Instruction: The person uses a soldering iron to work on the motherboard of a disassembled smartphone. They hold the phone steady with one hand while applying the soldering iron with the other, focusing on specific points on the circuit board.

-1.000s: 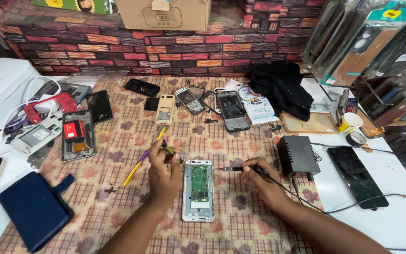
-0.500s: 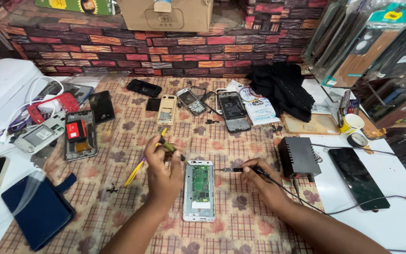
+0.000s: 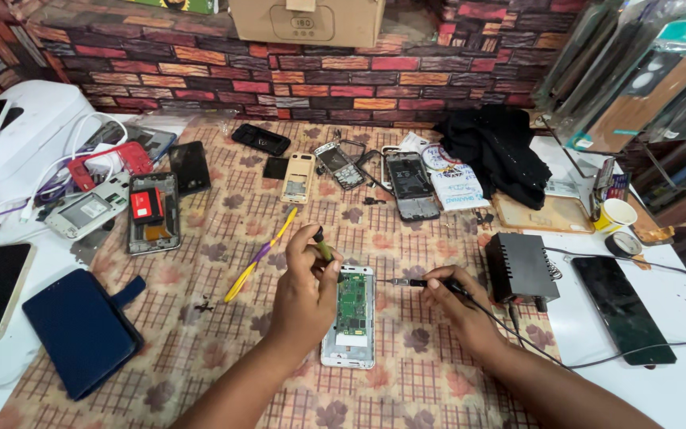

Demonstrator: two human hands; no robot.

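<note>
Since a second ago the left hand [image 3: 305,287] has drawn in from the left and now lies against the left edge of the opened white phone [image 3: 348,315], while the right hand [image 3: 456,297] has kept its place beside the phone's upper right corner. The left forearm comes up from the bottom edge of the view, wrist bent slightly, fingers curled; thumb and forefinger are pinched narrowly on a small dark yellow-green tool [image 3: 321,245] that stands nearly upright above the phone's top left corner. The right forearm enters from the lower right, the hand lying low on the patterned cloth [image 3: 200,342], its fingers closed around a dark corded soldering iron [image 3: 426,283] held almost level, its tip pointing left at the phone's upper right edge. The phone lies face down with its back off and green circuit board showing, in the middle of the cloth, between the two hands. The iron's cord runs right towards the black box [image 3: 520,267] just beside the right hand. A yellow and purple tool [image 3: 261,254] lies left of the left hand, apart from it.
</note>
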